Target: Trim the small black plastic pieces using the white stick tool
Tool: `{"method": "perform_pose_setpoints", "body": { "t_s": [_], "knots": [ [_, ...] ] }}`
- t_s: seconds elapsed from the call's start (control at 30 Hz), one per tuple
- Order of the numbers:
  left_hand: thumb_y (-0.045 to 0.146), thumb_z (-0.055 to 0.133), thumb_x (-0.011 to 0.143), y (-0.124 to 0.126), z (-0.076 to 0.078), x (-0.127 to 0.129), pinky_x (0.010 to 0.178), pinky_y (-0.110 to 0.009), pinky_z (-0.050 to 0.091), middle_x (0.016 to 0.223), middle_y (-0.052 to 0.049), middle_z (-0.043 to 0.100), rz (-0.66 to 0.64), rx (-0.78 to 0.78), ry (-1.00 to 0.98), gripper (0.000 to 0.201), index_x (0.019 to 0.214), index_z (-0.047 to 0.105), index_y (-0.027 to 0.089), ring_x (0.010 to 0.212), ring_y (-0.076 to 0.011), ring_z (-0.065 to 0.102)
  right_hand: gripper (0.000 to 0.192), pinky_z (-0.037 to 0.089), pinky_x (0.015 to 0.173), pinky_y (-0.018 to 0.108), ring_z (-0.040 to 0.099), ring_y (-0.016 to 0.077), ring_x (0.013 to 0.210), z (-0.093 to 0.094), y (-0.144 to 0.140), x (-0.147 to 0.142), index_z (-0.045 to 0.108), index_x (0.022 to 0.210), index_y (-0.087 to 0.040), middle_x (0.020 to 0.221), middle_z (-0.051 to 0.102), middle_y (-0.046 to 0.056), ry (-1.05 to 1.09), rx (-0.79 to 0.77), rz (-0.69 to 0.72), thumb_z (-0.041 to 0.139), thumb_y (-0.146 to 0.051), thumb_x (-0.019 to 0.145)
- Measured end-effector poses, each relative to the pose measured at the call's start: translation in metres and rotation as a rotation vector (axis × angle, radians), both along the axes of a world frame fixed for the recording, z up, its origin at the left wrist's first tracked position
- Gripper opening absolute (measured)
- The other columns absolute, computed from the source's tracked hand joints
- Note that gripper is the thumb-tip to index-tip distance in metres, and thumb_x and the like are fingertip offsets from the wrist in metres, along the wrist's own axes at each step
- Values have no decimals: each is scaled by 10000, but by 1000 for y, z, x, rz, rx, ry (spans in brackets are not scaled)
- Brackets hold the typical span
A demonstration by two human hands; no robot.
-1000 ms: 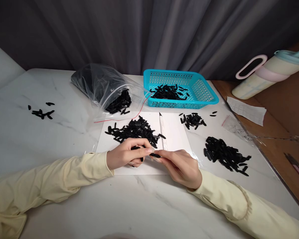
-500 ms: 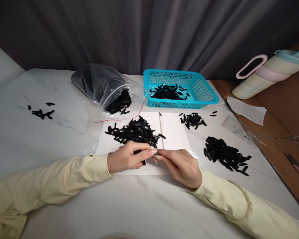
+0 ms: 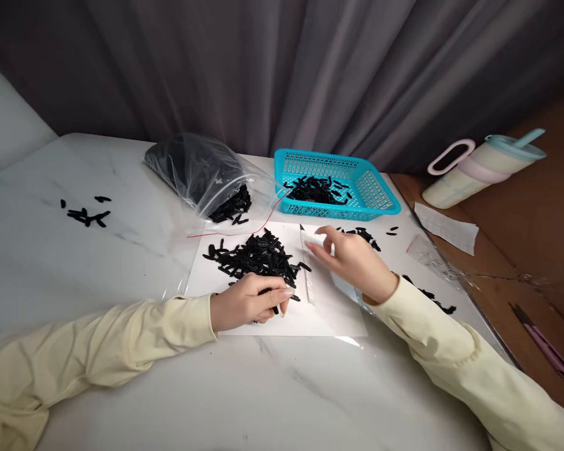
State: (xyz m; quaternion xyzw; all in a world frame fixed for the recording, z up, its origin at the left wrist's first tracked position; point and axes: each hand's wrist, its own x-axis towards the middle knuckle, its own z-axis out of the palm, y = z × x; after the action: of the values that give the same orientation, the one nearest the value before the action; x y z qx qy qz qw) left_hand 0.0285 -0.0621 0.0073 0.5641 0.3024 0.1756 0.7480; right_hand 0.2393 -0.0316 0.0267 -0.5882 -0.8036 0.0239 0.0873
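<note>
My left hand [image 3: 251, 302] is closed at the front of a pile of small black strips [image 3: 258, 254] on a white sheet [image 3: 338, 319]. Ends of a few black strips show between its curled fingers; how many it holds is hidden. My right hand [image 3: 357, 260] is apart from it, raised over the right side of the sheet, with thumb and forefinger spread and nothing visible between them. Just left of those fingers lies a slim white stick [image 3: 310, 288] with a dark pointed tip. Behind the right hand a smaller group of black strips [image 3: 366, 237] is partly covered.
At the back stand a turquoise basket [image 3: 380, 203] with black strips inside and a clear zip bag [image 3: 197, 169] spilling more. Loose strips [image 3: 88, 218] lie far left. To the right are a tumbler [image 3: 470, 172], a paper slip [image 3: 446, 225] and a pink-handled tool [image 3: 545, 347].
My right hand has left my left hand, moving up and to the right, and its fingers have opened. The left hand has stayed closed over the sheet. The view has tilted slightly.
</note>
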Motion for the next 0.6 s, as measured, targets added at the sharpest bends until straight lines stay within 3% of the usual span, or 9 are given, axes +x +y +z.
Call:
{"method": "perform_pose_setpoints", "body": {
  "t_s": [0.07, 0.2, 0.3, 0.43, 0.53, 0.6],
  "knots": [
    [456, 478, 829, 0, -1, 0, 376, -179, 162, 421, 119, 188, -2, -11, -9, 356, 651, 460, 149, 364, -30, 184, 358, 366, 533, 241, 611, 189, 597, -2, 14, -6, 480, 1155, -108, 726, 666, 79, -130, -146, -13, 467, -326, 870],
    [475, 483, 820, 0, -2, 0, 379, -179, 167, 414, 116, 204, 0, -6, -8, 371, 648, 462, 147, 364, -32, 193, 497, 327, 480, 245, 620, 223, 592, -4, 26, -17, 432, 1247, -94, 722, 668, 100, -216, -197, 21, 503, -170, 761],
    [471, 473, 832, -1, -2, -1, 384, -181, 166, 417, 116, 195, -12, -15, -13, 366, 659, 460, 149, 367, -34, 192, 415, 337, 493, 253, 629, 236, 613, 4, 24, -13, 517, 1163, -106, 715, 666, 104, -250, -165, 30, 472, -112, 751],
    [472, 442, 851, 0, -4, 0, 390, -180, 186, 452, 109, 216, -14, -25, -21, 365, 684, 462, 148, 370, -32, 210, 275, 408, 611, 278, 643, 223, 727, 30, 7, 9, 574, 1045, -101, 839, 672, 127, -210, -34, -2, 375, -126, 857],
    [472, 419, 862, 0, -6, 0, 388, -177, 199, 477, 105, 231, -1, -10, -26, 370, 685, 456, 148, 366, -27, 215, 207, 428, 574, 263, 621, 163, 548, 46, -12, 29, 610, 928, -159, 702, 669, 43, 22, 106, 13, 430, -247, 876],
    [465, 409, 868, 0, -7, 0, 385, -174, 199, 476, 108, 225, 1, -2, -30, 367, 681, 449, 152, 365, -26, 209, 195, 427, 527, 245, 604, 142, 486, 45, -22, 38, 615, 858, -178, 623, 650, 9, 95, 85, 69, 438, -259, 872]
  ]
}}
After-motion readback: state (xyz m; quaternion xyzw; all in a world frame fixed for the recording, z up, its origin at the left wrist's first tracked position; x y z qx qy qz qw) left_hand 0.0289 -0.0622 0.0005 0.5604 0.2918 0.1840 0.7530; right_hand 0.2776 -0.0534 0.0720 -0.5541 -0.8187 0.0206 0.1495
